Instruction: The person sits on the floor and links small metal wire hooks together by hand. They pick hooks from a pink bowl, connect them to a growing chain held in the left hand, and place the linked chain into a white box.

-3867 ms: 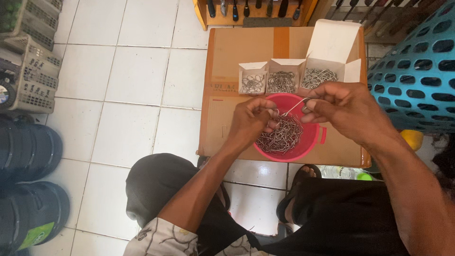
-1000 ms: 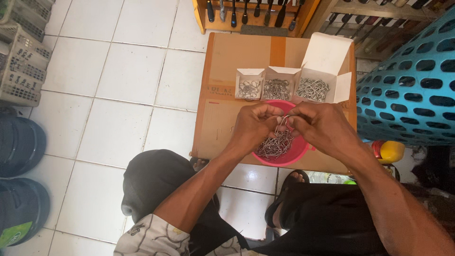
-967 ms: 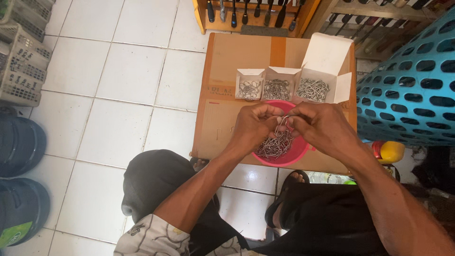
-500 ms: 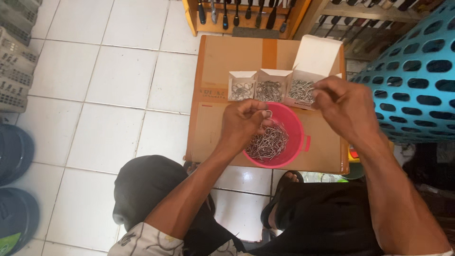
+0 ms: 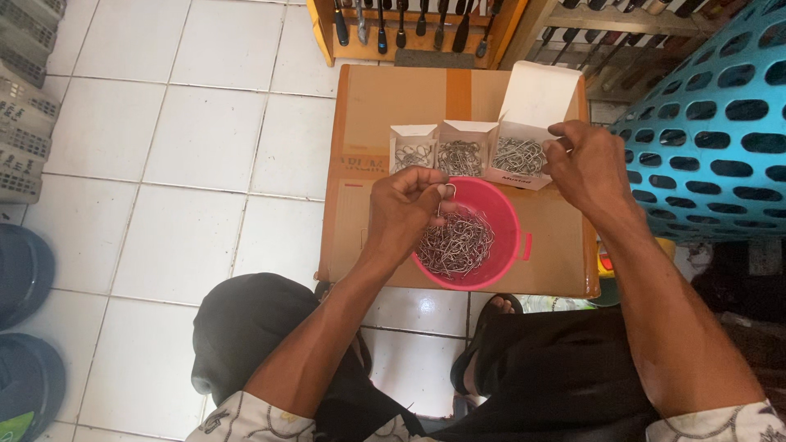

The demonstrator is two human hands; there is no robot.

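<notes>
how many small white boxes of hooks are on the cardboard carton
3, in a row behind the pink bowl on the cardboard carton: left box, middle box, and the larger right box by the right hand.

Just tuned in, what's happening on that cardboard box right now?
A person sits over a flat cardboard box on the tiled floor. The left hand pinches a metal hook above a pink bowl holding a tangled pile of hooks. The right hand is at the largest of three small white boxes, which stand in a row behind the bowl, each with hooks inside. A blue plastic basket stands to the right.
</notes>
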